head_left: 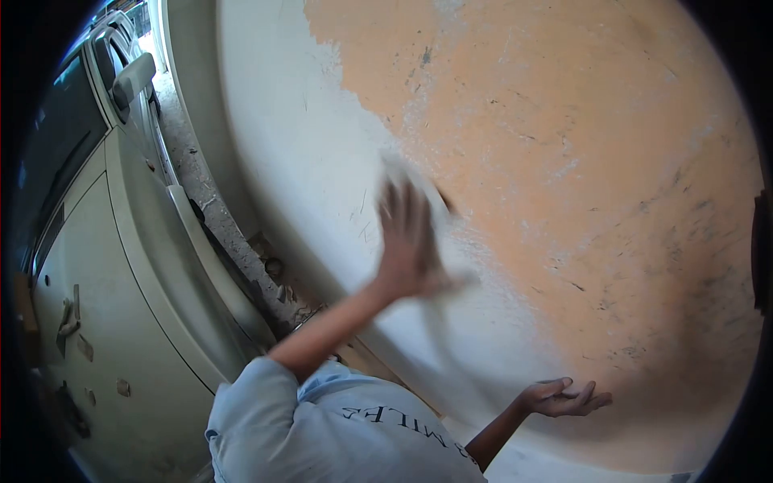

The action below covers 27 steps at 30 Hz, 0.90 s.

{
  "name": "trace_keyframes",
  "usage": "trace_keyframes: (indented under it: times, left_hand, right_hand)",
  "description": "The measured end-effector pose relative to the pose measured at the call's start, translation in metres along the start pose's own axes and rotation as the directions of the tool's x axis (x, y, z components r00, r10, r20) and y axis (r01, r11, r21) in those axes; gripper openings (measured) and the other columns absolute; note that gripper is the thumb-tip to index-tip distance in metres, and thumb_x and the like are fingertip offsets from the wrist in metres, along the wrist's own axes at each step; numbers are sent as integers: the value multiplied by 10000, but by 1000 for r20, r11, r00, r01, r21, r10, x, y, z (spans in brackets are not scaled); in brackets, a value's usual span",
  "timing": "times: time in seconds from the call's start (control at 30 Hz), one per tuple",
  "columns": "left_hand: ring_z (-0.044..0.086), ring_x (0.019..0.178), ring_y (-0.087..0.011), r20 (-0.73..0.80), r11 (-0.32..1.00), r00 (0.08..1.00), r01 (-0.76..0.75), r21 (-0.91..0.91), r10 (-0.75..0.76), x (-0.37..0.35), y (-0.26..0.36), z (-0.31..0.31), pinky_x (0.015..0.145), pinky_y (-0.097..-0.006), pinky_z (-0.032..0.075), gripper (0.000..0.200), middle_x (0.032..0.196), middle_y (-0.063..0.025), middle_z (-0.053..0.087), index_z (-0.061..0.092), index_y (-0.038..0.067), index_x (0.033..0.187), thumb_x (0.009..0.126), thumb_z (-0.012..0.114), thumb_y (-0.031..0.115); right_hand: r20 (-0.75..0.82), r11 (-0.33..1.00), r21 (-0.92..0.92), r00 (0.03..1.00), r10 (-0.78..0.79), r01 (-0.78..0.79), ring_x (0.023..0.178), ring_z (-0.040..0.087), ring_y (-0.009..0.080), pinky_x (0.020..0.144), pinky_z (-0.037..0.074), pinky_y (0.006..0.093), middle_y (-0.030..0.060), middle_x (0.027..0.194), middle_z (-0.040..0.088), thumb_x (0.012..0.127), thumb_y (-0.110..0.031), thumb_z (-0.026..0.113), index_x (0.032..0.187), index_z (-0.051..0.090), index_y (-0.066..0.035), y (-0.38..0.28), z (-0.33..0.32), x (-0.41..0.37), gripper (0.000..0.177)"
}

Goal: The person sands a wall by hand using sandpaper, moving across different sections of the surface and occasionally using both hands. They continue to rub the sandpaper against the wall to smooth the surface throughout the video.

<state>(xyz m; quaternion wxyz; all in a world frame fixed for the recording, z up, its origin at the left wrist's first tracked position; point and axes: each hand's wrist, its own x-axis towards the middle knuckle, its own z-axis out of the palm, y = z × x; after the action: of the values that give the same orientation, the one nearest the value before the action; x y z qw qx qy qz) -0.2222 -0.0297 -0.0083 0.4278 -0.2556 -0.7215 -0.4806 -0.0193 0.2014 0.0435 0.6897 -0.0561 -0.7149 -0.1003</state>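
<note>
My left hand (407, 237) is against the wall (547, 161), its back towards me and its fingers spread flat. Motion blurs it. Under the palm is what looks like a thin sheet (448, 201), with a dark edge beside the fingers; its kind cannot be made out. The hand lies along the ragged border between the wall's white layer and its orange, scuffed surface. Lower right, my right hand (568, 398) is held palm up near the wall, fingers loosely curled and apart, with nothing in it.
A beige vehicle (153, 266) with a side mirror (134, 80) stands close on the left. Between it and the wall runs a narrow strip of floor (197, 173) with debris and a roll-like ring (274, 266). A dark object (760, 249) juts in at the right edge.
</note>
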Motion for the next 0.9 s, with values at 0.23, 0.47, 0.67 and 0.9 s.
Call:
trace_keyframes:
  times: [0.23, 0.47, 0.67, 0.9]
  left_hand:
    - [-24, 1311, -471, -27, 993, 993, 114, 41, -113, 37, -40, -21, 1018, -587, -4, 1024, 1435, -266, 18, 89, -16, 1384, 720, 530, 627]
    - [-22, 1291, -511, 265, 997, 963, 65, -37, -53, -75, 60, 28, 989, -621, -36, 975, 1393, -323, 119, 281, -74, 1299, 713, 530, 664]
    - [-20, 1324, -441, -32, 984, 983, 179, 8, -179, 10, -13, -1, 1020, -573, -19, 1015, 1421, -288, 67, 151, -46, 1365, 705, 569, 601]
    - [-93, 1276, -525, 326, 995, 943, 85, -45, -66, -97, 105, 55, 980, -630, -61, 955, 1392, -332, 104, 289, -65, 1311, 719, 540, 643]
  right_hand:
    - [26, 1000, 5, 1000, -10, 10, 1318, 155, 384, 1049, 174, 511, 232, 1351, 254, 844, -94, 449, 1167, 452, 42, 3, -2, -1, 351]
    - [26, 1000, 22, 1000, -14, 14, 1314, 158, 390, 1046, 162, 522, 239, 1344, 269, 845, -109, 469, 1149, 466, 51, -1, -2, 2, 344]
    - [71, 999, 35, 997, -35, 32, 1306, 152, 410, 1034, 124, 568, 250, 1334, 273, 847, -131, 478, 1104, 481, 32, 1, -7, 2, 304]
    - [87, 996, 90, 996, -3, -5, 1301, 158, 405, 1034, 81, 597, 243, 1303, 301, 837, -127, 485, 1092, 469, 3, -4, -7, 4, 287]
